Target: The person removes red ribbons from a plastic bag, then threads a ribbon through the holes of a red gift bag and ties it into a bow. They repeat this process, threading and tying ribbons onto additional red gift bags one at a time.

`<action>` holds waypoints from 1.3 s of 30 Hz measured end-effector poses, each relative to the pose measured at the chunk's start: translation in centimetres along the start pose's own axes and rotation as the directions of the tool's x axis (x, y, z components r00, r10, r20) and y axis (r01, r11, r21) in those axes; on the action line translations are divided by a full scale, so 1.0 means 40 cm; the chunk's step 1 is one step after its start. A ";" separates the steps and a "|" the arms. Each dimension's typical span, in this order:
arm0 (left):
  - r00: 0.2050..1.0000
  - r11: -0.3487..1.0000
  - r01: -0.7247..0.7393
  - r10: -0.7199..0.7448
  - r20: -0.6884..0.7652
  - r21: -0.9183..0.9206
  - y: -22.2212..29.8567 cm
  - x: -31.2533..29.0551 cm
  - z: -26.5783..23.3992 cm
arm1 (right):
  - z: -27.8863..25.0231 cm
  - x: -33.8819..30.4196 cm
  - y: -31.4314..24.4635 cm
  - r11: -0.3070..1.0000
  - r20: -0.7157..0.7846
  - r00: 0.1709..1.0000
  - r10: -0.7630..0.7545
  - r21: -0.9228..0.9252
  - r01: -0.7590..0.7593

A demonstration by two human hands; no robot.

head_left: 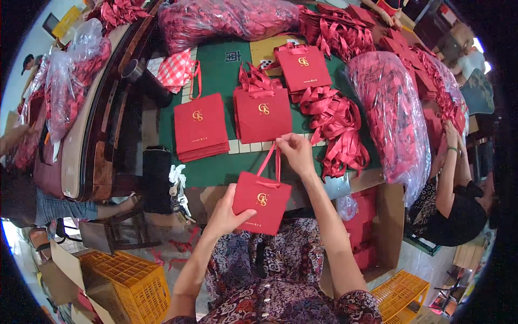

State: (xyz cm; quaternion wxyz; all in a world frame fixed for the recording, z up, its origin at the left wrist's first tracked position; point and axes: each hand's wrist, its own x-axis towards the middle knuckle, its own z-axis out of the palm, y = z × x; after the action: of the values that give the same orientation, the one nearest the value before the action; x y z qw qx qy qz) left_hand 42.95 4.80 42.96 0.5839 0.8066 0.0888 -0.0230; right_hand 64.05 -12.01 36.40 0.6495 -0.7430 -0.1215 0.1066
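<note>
My left hand [229, 213] grips a small red paper gift bag [263, 208] with a gold emblem, its thumb across the front and the other fingers behind. Above the bag, my right hand [297, 154] pinches the end of its red ribbon handle [269, 162], which is drawn up in a narrow loop. Just beyond lies a stack of red bags with ribbon handles [264, 116]. To its left is a neat pile of flat red bags [200, 127] with no handles showing. Loose red ribbons [334, 127] are heaped to the right of my right hand.
Plastic sacks of red ribbon lie at the back [226, 20] and right [388, 113] of the green tabletop [243, 168]. A dark cup [145, 81] stands left. A cardboard box [391, 232] with red bags sits below right, and yellow crates [135, 281] below. Other people work at both sides.
</note>
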 end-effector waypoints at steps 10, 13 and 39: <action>0.994 0.984 -0.020 0.002 -0.105 -0.178 0.036 -0.017 -0.077 | 0.061 -0.227 -0.111 0.997 0.263 0.962 0.071 0.001 -0.074; 0.993 0.982 -0.105 0.094 -0.076 -0.158 0.102 -0.013 -0.072 | 0.099 -0.236 -0.138 0.999 0.283 0.958 -0.037 -0.013 0.042; 0.886 0.842 -0.348 0.439 -0.149 0.412 0.092 0.101 0.153 | -0.067 -0.283 -0.218 0.699 0.265 0.927 -0.266 -0.609 0.375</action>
State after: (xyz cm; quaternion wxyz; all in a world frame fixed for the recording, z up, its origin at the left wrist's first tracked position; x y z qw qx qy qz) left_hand 47.96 -1.62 43.91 0.3966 0.9004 -0.0165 0.1782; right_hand 53.81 -17.03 45.41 0.3481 -0.8778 -0.3291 0.0008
